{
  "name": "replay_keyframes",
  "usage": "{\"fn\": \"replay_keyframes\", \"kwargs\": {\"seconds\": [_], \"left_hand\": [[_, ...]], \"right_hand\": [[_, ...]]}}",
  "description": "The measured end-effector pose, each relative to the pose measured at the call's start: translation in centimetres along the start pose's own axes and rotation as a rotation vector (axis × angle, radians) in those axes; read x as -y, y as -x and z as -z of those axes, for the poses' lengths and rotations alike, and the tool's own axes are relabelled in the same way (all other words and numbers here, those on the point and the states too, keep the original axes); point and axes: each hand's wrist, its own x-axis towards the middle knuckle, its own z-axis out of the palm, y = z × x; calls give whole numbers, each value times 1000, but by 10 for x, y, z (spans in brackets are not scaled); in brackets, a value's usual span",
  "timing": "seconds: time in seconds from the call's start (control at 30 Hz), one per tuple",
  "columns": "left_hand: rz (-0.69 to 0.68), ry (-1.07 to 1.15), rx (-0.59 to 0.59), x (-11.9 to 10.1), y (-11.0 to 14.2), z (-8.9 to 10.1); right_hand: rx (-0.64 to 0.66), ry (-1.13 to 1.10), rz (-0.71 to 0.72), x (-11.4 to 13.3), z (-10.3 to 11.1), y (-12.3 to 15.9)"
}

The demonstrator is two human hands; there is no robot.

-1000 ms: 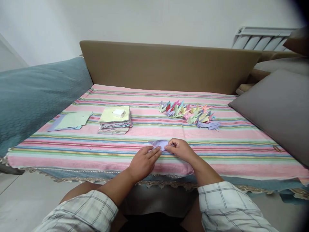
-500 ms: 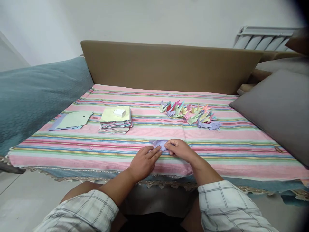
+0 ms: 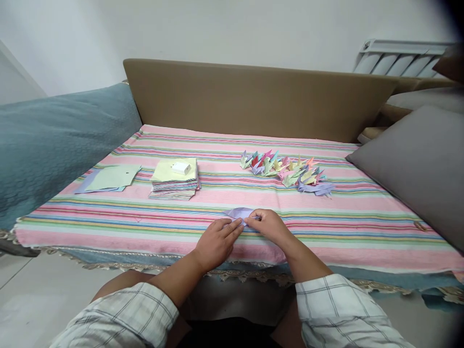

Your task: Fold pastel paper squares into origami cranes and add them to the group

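A small piece of purple folded paper lies on the striped cloth near the front edge of the seat. My left hand rests flat on its near left part, fingers stretched out toward the right. At the paper's right side my right hand pinches an edge between thumb and fingers. The fingertips of both hands almost meet over the paper and cover part of its folds.
Several folded paper cranes stand grouped behind my right hand. A thick stack of coloured paper carries a small white block. Loose sheets lie left. A grey cushion bounds the right, a blue armrest the left.
My right fingertips have shifted slightly left and toward me, with the paper's right part folded nearer. My left hand stays in place. The whole view has moved slightly.
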Motion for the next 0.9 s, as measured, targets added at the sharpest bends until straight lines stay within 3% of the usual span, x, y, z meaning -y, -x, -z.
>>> {"fn": "replay_keyframes", "kwargs": {"seconds": [0.2,0.47,0.7,0.9], "left_hand": [[4,-6,4,-2,-1,3],[109,23,4,-4,-3,-2],[104,59,-90,-4,-4,-2],[93,64,-56,-2,-3,-2]], "right_hand": [[-38,46,-21,0,-4,1],[-44,38,-35,0,-7,2],[-46,45,-36,1,-5,2],[-33,17,-25,1,-5,2]]}}
